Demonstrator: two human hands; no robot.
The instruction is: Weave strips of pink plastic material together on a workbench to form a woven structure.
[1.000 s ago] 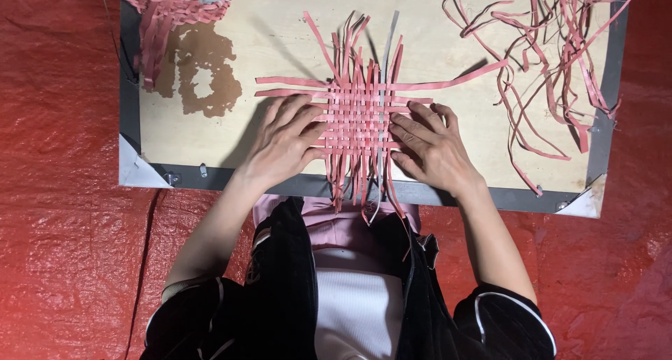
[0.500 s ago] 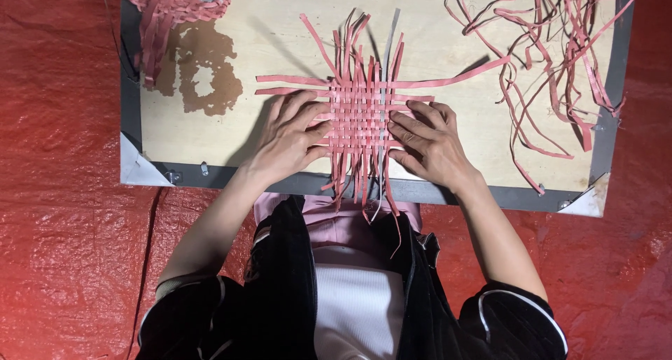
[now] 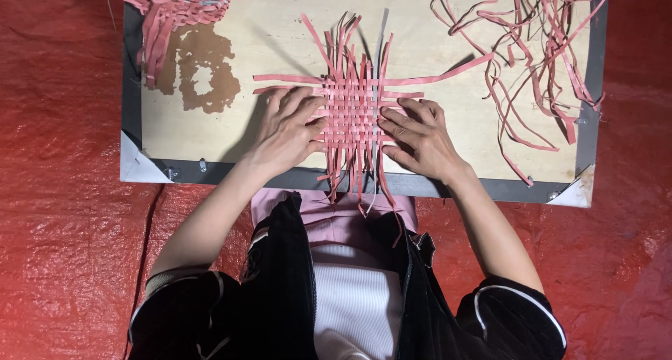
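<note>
Red tarp [image 3: 63, 213] all around, crinkled and shiny, under a pale wooden board [image 3: 280, 45] with a dark frame and white corner pieces. Brown stain [image 3: 199, 69] on the board's left part. Near the board's middle, a woven mat [image 3: 352, 115] of pink strips, tight square of weave at its centre, loose ends fanning up toward the far edge and down over the near frame edge. One long strip running off to the right from the mat's upper part, two more sticking out to the left.

Left hand [image 3: 287, 132] flat on the board, touching the mat's left edge; fingers [image 3: 308, 108] spread apart, tips on the weave, clamped on nothing. Right hand [image 3: 420, 139] flat against the mat's right edge; fingers [image 3: 402, 118] also apart, pressing on the strip ends, gripping nothing.

Loose strips [image 3: 532, 66] in a tangled heap at the board's right, well apart from the hands. Another pink bundle [image 3: 175, 3] at the top left corner, hanging over the frame. Below the board, black sleeves and a pink and white top.
</note>
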